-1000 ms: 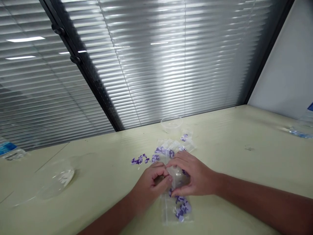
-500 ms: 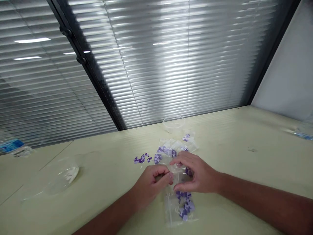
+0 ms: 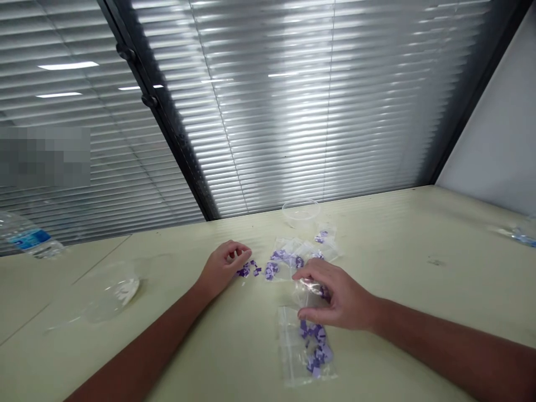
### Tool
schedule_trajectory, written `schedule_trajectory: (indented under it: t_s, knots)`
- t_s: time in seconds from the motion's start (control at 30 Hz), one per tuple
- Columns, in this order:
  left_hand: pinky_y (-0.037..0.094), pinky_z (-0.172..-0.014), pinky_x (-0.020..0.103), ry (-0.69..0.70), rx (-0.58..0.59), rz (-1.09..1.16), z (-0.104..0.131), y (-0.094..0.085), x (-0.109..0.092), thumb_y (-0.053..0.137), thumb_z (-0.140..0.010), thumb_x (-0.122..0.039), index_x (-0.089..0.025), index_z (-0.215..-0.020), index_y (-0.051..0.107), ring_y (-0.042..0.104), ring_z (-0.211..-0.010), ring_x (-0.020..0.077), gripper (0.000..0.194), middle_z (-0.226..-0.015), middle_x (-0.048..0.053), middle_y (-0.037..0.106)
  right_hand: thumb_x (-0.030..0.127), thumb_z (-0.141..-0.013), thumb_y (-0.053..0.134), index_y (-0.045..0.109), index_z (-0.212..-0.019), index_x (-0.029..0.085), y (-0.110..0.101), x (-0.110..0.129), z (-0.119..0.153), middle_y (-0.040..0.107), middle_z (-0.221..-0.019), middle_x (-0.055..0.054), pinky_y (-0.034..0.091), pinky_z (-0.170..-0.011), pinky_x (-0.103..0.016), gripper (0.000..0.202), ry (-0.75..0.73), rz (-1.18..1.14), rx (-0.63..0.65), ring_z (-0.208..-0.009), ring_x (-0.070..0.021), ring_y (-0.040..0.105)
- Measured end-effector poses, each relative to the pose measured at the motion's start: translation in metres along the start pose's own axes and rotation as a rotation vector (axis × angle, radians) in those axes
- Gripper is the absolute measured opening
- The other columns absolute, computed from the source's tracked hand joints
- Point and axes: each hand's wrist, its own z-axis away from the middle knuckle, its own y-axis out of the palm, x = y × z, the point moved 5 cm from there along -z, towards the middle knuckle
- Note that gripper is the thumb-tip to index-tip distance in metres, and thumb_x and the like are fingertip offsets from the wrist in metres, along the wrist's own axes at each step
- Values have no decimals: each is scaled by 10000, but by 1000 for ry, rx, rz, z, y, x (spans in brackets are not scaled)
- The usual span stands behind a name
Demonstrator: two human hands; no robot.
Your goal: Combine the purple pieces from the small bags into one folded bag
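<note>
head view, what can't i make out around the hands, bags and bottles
All in the head view:
Left fingertips: whether the left hand pinches a loose piece; its own fingers and the tiny pieces obscure this.
Bag at the right hand: the fingers cover part of this bag.
Piece count in the nearest bag: small, overlapping pieces.
Left bottle: cut off by the left edge.
Right bottle: cut off by the right edge.

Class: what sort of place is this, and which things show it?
Probably an office or meeting room: slatted blinds in dark frames, a wide pale table and a blue-labelled bottle.
</note>
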Motion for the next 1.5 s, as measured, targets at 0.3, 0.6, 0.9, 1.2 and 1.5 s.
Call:
schedule_trajectory:
  t_s: [0.3, 0.6, 0.9, 1.2, 1.5]
  knots:
    - [387, -1050, 414, 168, 22, -203, 2, 8, -15, 694, -852, -396, -236, -1088, 697, 546, -1125, 270, 285, -1151, 63, 639, 452, -834, 810, 612, -1237, 242, 0, -1, 1, 631, -1022, -37, 439, -782, -316, 495, 37, 12, 25, -905, -187, 575]
    - [475, -766, 314, 29, 97, -76, -2, -11, 7, 591, -935, -471, -196, -918, 751, 582, -821, 202, 319, -892, 53, 647, 427, -844, 805, 608, -1232, 239, 1, -2, 2, 629, -1051, -37, 445, -799, -302, 473, 43, -20, 41, -924, -180, 576]
    - [491, -842, 295, 69, 461, 123, -3, -14, 13, 813, -791, -507, -291, -1120, 803, 607, -935, 207, 393, -987, 54, 646, 452, -832, 807, 623, -1220, 233, 2, -2, 1, 640, -1038, -41, 455, -800, -320, 482, 50, 4, 52, -914, -189, 586]
    - [494, -848, 305, -55, 378, 168, -4, -12, 20, 745, -812, -577, -264, -965, 843, 616, -928, 229, 362, -914, 69, 700, 457, -833, 805, 622, -1212, 237, 3, -4, 1, 639, -1034, -38, 452, -790, -320, 476, 54, 12, 52, -909, -187, 585]
    - [461, -668, 258, -299, 205, 330, -4, -14, 28, 702, -834, -627, -159, -923, 754, 607, -763, 184, 479, -880, 53, 718, 450, -825, 816, 624, -1227, 251, 2, -3, 2, 636, -1032, -31, 451, -775, -315, 488, 58, -4, 44, -904, -183, 584]
